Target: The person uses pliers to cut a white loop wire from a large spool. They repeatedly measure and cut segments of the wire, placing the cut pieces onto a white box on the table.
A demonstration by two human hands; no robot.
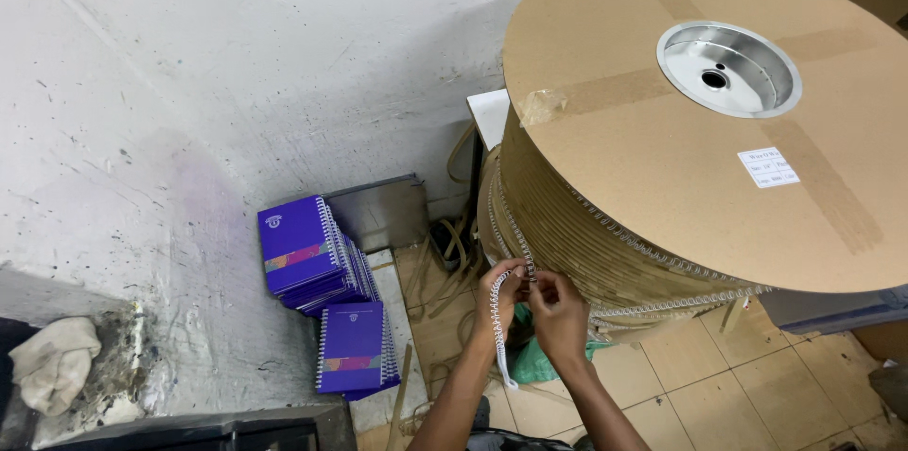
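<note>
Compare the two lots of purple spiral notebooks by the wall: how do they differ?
The upper notebook stack holds many books and sits nearer the wall; the lower notebook pile is far thinner and lies closer to the person. The upper stack is turned at an angle, the lower pile sits squarer. Both have purple covers with a colourful band and white spiral binding.

Matt cardboard spool (662, 148), shiny metal hub (728, 68), white wire binding (498, 333)
</note>
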